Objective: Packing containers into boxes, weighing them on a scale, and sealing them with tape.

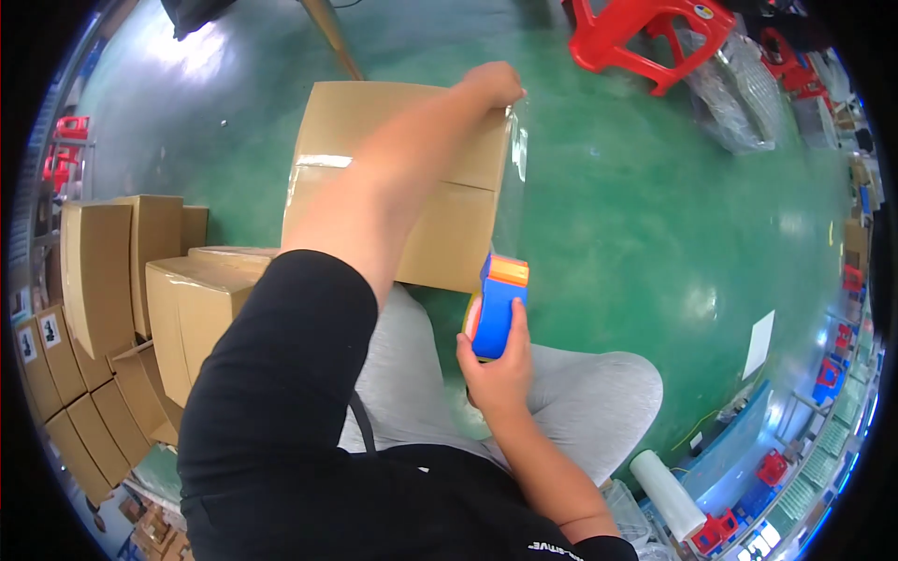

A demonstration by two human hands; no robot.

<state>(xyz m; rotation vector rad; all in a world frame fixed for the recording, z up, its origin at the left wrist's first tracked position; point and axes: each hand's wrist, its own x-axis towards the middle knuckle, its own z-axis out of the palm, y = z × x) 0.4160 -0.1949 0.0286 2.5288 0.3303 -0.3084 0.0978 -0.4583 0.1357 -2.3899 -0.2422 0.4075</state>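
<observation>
Two hands are at work: our right hand (498, 374) grips one blue dispenser (498, 318), and our left hand (494, 86) is at the far end of one clear tape (510, 192); whether it pinches or presses, we cannot tell. The tape runs along the right side of one box (451, 224), just beyond our legs. We judge the step to be taping that side; the next move calls for holding the strip taut and smoothing it down. Farther out, we count one big red stool (645, 42) far right, one white roll (667, 496) near right, and several cartons (98, 271) left, too overlapped to number.
</observation>
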